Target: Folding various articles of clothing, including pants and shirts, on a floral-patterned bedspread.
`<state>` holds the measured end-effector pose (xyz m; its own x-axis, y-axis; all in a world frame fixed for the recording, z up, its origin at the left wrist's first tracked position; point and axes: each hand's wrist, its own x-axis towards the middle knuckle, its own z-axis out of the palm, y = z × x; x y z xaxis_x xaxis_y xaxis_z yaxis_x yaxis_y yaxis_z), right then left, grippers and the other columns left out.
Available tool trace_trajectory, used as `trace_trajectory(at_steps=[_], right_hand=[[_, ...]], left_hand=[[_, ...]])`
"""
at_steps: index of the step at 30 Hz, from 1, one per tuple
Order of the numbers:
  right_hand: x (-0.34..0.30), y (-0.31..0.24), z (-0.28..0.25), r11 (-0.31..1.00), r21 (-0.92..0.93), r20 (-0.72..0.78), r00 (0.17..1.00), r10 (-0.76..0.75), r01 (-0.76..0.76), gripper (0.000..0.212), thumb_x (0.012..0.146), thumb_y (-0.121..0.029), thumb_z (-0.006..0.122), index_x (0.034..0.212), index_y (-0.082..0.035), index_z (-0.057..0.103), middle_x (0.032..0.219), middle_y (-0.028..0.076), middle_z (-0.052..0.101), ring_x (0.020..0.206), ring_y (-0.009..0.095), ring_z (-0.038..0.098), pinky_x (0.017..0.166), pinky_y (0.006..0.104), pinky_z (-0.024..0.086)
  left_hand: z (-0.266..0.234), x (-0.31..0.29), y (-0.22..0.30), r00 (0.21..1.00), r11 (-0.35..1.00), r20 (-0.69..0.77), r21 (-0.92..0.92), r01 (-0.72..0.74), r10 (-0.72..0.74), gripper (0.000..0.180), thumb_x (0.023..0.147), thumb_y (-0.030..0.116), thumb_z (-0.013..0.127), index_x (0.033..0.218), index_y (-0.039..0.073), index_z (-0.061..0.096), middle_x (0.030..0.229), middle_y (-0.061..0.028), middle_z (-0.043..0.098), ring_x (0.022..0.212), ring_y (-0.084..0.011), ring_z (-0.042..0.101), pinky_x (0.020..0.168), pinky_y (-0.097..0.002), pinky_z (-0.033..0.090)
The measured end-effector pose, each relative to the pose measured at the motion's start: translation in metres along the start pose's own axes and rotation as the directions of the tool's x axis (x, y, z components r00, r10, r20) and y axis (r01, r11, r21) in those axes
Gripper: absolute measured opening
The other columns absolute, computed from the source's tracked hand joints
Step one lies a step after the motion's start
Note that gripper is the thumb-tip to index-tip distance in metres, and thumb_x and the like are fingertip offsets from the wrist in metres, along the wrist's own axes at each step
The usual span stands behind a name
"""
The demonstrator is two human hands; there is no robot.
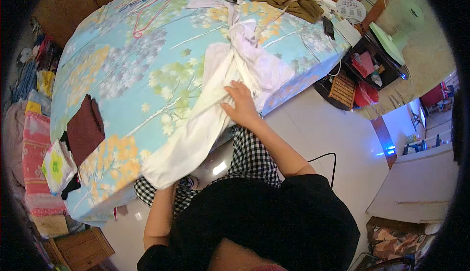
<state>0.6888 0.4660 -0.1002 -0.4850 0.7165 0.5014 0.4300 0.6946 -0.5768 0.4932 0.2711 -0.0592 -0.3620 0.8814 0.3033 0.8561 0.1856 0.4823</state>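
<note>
We see the white garment (196, 119) lying partly on the bed (122, 114), its long axis slanting from its rounded near end at our lower left up and away to the right. Our left forearm (159, 217) meets that near end, where the cloth hides the left hand, so we cannot tell whether it grasps anything. Our right hand (242, 105) is nearer the far, bunched portion, resting palm down on the cloth, fingers loosely spread and unclenched. The fabric looks soft and thin, smooth along the near length but creased beyond the right hand, where sheer, pinkish-white cloth (269, 70) spreads sideways; whether it is one piece with the garment we cannot tell.
</note>
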Motion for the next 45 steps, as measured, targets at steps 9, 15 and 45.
trace_trajectory(at_steps=[9,15,45], right_hand=[[0.018,0.005,0.000,0.957,-0.285,0.035,0.997,0.062,-0.049,0.060,0.070,-0.016,0.066,0.125,-0.003,0.046,0.129,0.031,0.036,0.123,0.046,0.032,0.102,0.0473,0.029],[0.057,0.007,-0.003,0.940,-0.324,0.067,0.989,0.134,-0.106,0.057,0.073,-0.010,0.062,0.127,-0.012,0.045,0.124,0.028,0.043,0.106,0.042,0.049,0.091,0.0423,0.041],[-0.102,0.089,-0.089,0.674,0.161,0.396,0.672,0.625,-0.721,0.034,0.077,-0.005,0.060,0.111,-0.002,0.059,0.109,0.010,0.061,0.102,0.018,0.055,0.090,0.0276,0.041]], left_hand=[[-0.071,-0.162,-0.048,0.975,0.971,-0.116,-0.171,0.169,-0.190,0.055,0.089,0.037,0.048,0.131,0.003,0.038,0.132,-0.0128,0.044,0.123,-0.0281,0.041,0.102,-0.0425,0.034],[-0.094,-0.168,-0.063,0.929,0.920,-0.189,-0.299,0.255,-0.319,0.053,0.090,0.038,0.046,0.130,0.003,0.039,0.130,-0.0131,0.046,0.121,-0.0285,0.043,0.101,-0.0409,0.037],[-0.078,-0.236,-0.161,0.566,0.472,0.225,-0.361,0.805,-0.793,0.039,0.084,0.025,0.060,0.116,0.005,0.051,0.098,-0.0075,0.059,0.088,-0.0155,0.056,0.074,-0.0302,0.047]])
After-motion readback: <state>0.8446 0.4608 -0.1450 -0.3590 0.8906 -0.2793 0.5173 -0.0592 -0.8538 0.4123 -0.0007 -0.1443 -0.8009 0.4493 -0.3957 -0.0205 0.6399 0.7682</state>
